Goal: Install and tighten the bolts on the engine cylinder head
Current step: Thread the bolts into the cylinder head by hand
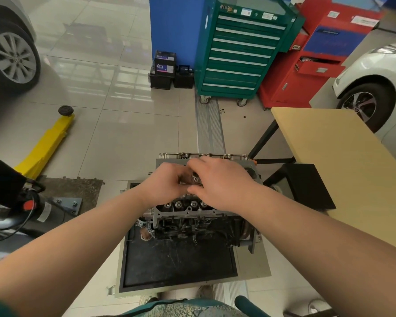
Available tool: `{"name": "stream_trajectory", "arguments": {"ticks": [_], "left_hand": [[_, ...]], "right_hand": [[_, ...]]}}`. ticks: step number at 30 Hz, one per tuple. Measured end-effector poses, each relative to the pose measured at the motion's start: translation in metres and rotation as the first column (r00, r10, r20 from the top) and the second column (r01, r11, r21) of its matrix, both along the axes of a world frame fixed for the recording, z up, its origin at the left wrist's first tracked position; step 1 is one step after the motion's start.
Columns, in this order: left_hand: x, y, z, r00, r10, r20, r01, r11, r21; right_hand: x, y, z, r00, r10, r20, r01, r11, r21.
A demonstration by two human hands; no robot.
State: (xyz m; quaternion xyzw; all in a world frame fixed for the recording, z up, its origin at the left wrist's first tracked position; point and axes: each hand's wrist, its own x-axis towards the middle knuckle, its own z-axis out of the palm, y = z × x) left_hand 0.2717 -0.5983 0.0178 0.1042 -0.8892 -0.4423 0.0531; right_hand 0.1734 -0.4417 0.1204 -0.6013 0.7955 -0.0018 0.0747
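The engine cylinder head (188, 211) stands on a low stand with a black tray (176, 264) in front of me. Round valve parts show along its near top edge. Both my hands meet over the middle of the head. My left hand (167, 184) has its fingers curled toward a small shiny metal piece (196, 178), which may be a bolt or a socket. My right hand (220, 184) covers the piece from the right, thumb and fingers bent round it. What lies under the hands is hidden.
A wooden table (343, 161) stands at the right with a black box (306, 186) beneath it. A yellow floor jack (46, 143) lies at the left, a green tool cabinet (240, 51) and red cabinet (316, 60) behind. Cars flank both sides.
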Motion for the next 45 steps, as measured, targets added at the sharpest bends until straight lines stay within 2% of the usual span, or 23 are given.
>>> {"name": "stream_trajectory", "arguments": {"ticks": [3, 5, 7, 9, 11, 13, 14, 16, 18, 20, 23, 25, 28, 29, 30, 32, 34, 37, 40, 42, 45], "left_hand": [[0.004, -0.001, 0.003, 0.995, -0.098, 0.01, 0.097, 0.994, 0.042], [0.006, 0.0, 0.006, 0.991, -0.13, -0.014, 0.131, 0.988, 0.08], [0.006, 0.001, 0.005, 0.995, -0.085, -0.047, 0.088, 0.993, 0.075], [0.003, 0.0, 0.003, 0.999, -0.039, -0.029, 0.041, 0.997, 0.063], [0.001, -0.002, 0.001, 0.999, -0.037, -0.007, 0.037, 0.998, 0.052], [0.001, -0.002, 0.0, 0.998, -0.057, 0.027, 0.056, 0.998, 0.039], [0.002, -0.001, 0.001, 0.997, -0.074, 0.033, 0.072, 0.996, 0.053], [0.004, 0.001, 0.003, 0.996, -0.088, 0.005, 0.087, 0.99, 0.108], [0.004, 0.003, 0.003, 0.999, -0.043, -0.016, 0.045, 0.993, 0.11], [0.003, 0.003, 0.001, 1.0, -0.014, -0.002, 0.014, 0.998, 0.067], [-0.001, 0.0, -0.002, 0.996, -0.034, 0.077, 0.032, 0.999, 0.035], [0.0, 0.002, 0.0, 0.993, -0.088, 0.075, 0.082, 0.994, 0.071], [0.003, 0.006, 0.003, 0.995, -0.098, -0.014, 0.099, 0.988, 0.114], [0.002, 0.006, 0.002, 0.996, -0.083, -0.031, 0.086, 0.992, 0.097], [0.001, 0.006, 0.001, 0.997, -0.069, -0.036, 0.072, 0.995, 0.071], [-0.001, 0.003, -0.003, 0.998, -0.058, -0.011, 0.059, 0.998, 0.031], [0.0, 0.0, -0.005, 0.996, -0.082, 0.037, 0.079, 0.995, 0.057], [0.003, 0.004, 0.0, 0.991, -0.126, 0.033, 0.12, 0.982, 0.142], [0.003, 0.009, -0.001, 0.998, -0.045, -0.033, 0.048, 0.992, 0.118], [0.002, 0.01, -0.002, 0.998, 0.0, -0.055, 0.003, 0.999, 0.051], [0.001, 0.002, -0.005, 0.999, -0.027, 0.042, 0.026, 1.0, 0.01]], "right_hand": [[-0.004, 0.0, 0.0, 0.999, -0.033, 0.007, 0.032, 0.999, 0.028], [-0.002, -0.004, 0.0, 0.985, -0.118, -0.122, 0.121, 0.992, 0.018], [0.001, -0.006, -0.001, 0.963, -0.123, -0.241, 0.124, 0.992, -0.01], [0.002, -0.005, 0.0, 0.979, -0.062, -0.193, 0.057, 0.998, -0.032], [0.0, -0.004, 0.004, 0.998, 0.019, -0.06, -0.019, 1.0, -0.004], [-0.001, -0.005, 0.008, 1.0, 0.012, -0.006, -0.012, 0.999, 0.033], [0.0, -0.006, 0.008, 0.999, -0.028, -0.026, 0.029, 0.999, 0.039], [0.002, -0.007, 0.006, 0.981, -0.109, -0.162, 0.117, 0.992, 0.045], [0.003, -0.009, 0.005, 0.959, -0.115, -0.26, 0.13, 0.991, 0.041], [0.002, -0.007, 0.004, 0.983, -0.062, -0.174, 0.065, 0.998, 0.011], [-0.003, -0.003, 0.009, 0.997, 0.076, -0.01, -0.075, 0.996, 0.054], [-0.002, -0.005, 0.008, 0.999, 0.028, -0.023, -0.026, 0.997, 0.071], [0.0, -0.01, 0.004, 0.975, -0.154, -0.163, 0.174, 0.978, 0.114], [0.0, -0.01, 0.003, 0.967, -0.165, -0.195, 0.188, 0.976, 0.109], [-0.001, -0.009, 0.001, 0.971, -0.146, -0.189, 0.165, 0.983, 0.084], [-0.004, -0.004, 0.003, 0.997, -0.051, -0.059, 0.056, 0.996, 0.069], [-0.008, 0.0, 0.006, 0.998, 0.04, 0.046, -0.044, 0.993, 0.107], [-0.008, -0.003, 0.006, 1.0, -0.02, -0.017, 0.022, 0.993, 0.116], [0.004, -0.011, -0.001, 0.985, -0.118, -0.126, 0.132, 0.985, 0.114], [0.007, -0.012, -0.003, 0.985, -0.139, -0.105, 0.149, 0.984, 0.097], [0.001, -0.006, 0.002, 0.999, -0.042, -0.007, 0.042, 0.994, 0.096]]}}
